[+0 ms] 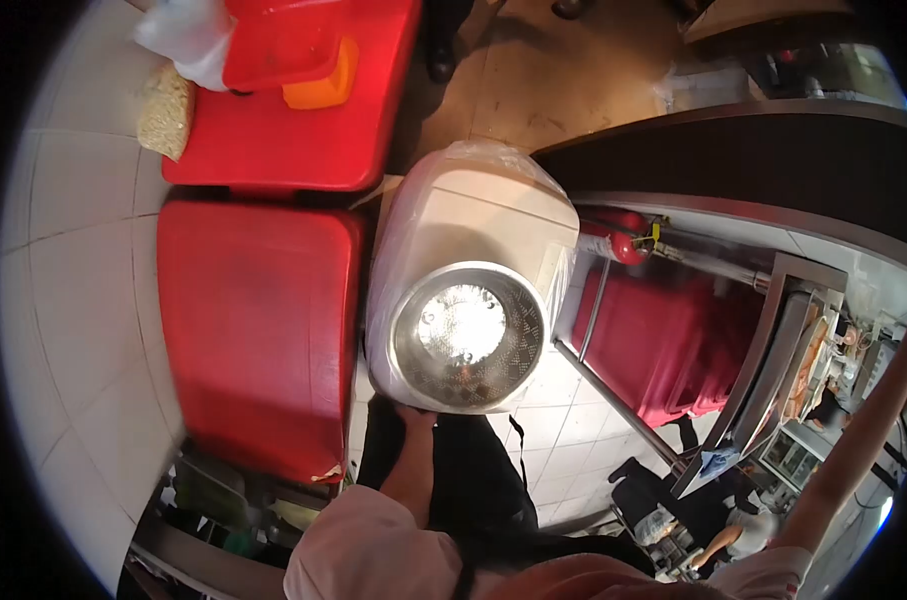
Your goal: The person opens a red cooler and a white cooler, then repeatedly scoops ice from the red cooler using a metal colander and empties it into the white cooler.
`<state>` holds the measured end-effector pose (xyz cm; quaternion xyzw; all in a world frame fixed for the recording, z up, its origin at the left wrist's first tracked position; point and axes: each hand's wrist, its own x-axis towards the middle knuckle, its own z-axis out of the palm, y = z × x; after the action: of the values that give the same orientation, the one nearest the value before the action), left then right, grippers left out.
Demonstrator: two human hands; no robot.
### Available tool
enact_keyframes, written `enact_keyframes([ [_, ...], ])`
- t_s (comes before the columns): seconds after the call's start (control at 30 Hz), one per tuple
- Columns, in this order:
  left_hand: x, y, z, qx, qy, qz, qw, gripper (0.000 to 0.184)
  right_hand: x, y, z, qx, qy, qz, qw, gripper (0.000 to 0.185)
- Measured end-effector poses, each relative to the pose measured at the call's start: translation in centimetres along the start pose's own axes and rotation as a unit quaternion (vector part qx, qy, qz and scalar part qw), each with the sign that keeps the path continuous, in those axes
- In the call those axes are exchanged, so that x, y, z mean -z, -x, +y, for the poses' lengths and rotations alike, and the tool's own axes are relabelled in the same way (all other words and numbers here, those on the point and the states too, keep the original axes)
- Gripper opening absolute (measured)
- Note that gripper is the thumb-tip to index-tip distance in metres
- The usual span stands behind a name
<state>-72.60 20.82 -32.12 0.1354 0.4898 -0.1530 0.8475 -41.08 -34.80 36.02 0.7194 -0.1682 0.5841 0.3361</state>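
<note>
A round metal colander [518,318] with small holes in its wall is in the middle of the head view, its mouth facing up and its bottom shining brightly. Under and behind it stands a cream-coloured bin [493,215] wrapped in clear plastic. At the colander's near left edge, my left hand [416,415] grips it from below, with most of the fingers hidden under the metal. My right arm stretches far out to the right, and its hand lies beyond the edge of the picture.
Two red lidded bins [258,320] line the white tiled wall on the left; a red basket [283,45], an orange container and a bag of pale pieces [166,115] rest on the farther one. Right are a fire extinguisher [628,240], dark red bins [663,340] and a metal rail.
</note>
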Motion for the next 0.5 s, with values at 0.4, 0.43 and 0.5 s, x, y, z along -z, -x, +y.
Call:
enact_keyframes([
  [0.4,-9.5,2.9,12.7,0.198,-0.720,0.034,0.665,0.059,-0.6,-0.8,2.2,0.005,0.014,0.077,0.997,0.029],
  [0.43,-10.1,2.9,13.8,0.182,-0.712,-0.011,0.678,0.058,0.2,-1.0,1.4,-0.025,0.023,0.048,0.998,0.029],
  [0.5,-9.9,3.2,16.8,0.155,-0.666,-0.144,0.715,0.056,0.9,-1.2,1.1,-0.040,-0.021,0.073,0.996,0.029],
])
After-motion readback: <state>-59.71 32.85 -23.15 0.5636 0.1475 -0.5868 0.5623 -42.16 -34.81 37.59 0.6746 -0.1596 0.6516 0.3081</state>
